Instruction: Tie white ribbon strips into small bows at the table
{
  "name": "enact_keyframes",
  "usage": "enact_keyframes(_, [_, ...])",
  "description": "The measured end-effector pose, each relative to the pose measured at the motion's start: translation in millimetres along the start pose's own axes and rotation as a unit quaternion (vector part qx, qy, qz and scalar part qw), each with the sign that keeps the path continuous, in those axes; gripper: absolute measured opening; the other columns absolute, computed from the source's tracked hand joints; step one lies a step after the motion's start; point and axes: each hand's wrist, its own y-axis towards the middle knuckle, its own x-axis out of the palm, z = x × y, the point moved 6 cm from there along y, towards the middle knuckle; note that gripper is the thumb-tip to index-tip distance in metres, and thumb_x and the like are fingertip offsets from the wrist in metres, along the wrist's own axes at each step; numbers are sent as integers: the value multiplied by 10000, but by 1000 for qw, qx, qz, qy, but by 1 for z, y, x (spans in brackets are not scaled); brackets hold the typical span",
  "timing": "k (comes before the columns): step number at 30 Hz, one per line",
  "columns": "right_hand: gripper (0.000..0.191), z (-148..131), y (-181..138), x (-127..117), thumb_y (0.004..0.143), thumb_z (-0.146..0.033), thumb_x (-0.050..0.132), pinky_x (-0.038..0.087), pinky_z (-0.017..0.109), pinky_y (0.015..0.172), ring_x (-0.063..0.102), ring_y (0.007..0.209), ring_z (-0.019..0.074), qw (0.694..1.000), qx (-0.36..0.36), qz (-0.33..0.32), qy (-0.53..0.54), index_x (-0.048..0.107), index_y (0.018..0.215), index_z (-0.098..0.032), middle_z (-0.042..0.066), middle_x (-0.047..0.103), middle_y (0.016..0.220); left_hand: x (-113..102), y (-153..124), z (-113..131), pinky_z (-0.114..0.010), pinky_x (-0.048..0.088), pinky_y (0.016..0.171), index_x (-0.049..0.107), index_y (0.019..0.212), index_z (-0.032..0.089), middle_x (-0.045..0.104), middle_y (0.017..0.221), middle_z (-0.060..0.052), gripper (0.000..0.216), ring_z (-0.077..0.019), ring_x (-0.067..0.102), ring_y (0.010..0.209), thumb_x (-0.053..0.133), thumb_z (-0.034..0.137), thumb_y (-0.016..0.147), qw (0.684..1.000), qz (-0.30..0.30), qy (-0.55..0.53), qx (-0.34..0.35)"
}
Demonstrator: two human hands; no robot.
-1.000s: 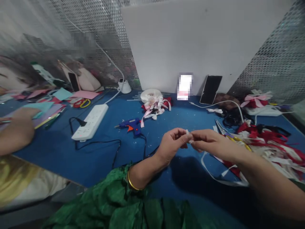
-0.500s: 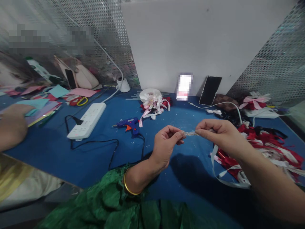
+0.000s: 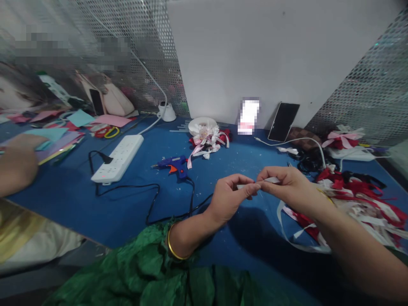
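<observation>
My left hand [image 3: 231,196] and my right hand [image 3: 287,185] meet above the blue table [image 3: 95,204], fingertips nearly touching. Both pinch the end of a narrow white ribbon [image 3: 288,231], which hangs from my right hand and loops down onto the table. A gold bangle [image 3: 174,250] circles my left wrist above my green clothing [image 3: 143,276]. The nearest things are the heap of red and white ribbons [image 3: 360,199] to the right and a blue glue gun [image 3: 174,163] further back.
A white power strip [image 3: 117,158] and black cords lie left of centre. Finished ribbon flowers [image 3: 207,140], a white dish and a dark phone [image 3: 283,121] stand by the back wall. Another person's hand [image 3: 15,165] rests at the far left by coloured paper and scissors [image 3: 106,131].
My hands had drawn apart with ribbon stretched between them, and have come back together. The ribbon loop hanging from my right hand has shifted slightly.
</observation>
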Motion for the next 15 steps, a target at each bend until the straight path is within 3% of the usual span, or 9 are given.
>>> enact_keyframes(3, [204,3,1,1,769,-351,570,305,232,484,419,518,105,1000,15,-1,5,619,664,-184,-14,540,562,1,-1,0,-221,445,570,631,675,117,603,569,-2,191,-86,536,538,705,290,703,1000,-2,11,6])
enact_keyframes(9, [218,0,1,1,787,-353,556,333,237,536,464,584,118,999,21,-21,45,622,682,-173,1,573,616,3,-3,2,-223,458,568,654,699,112,615,579,-12,132,-100,559,548,673,241,715,1000,-12,8,10])
enact_keyframes(15, [220,-5,-2,-3,805,-332,553,322,230,527,446,562,109,999,-26,23,-18,596,655,-176,-16,539,579,1,-4,4,-208,453,566,697,703,113,648,590,-26,87,-97,578,555,632,170,710,999,18,47,1])
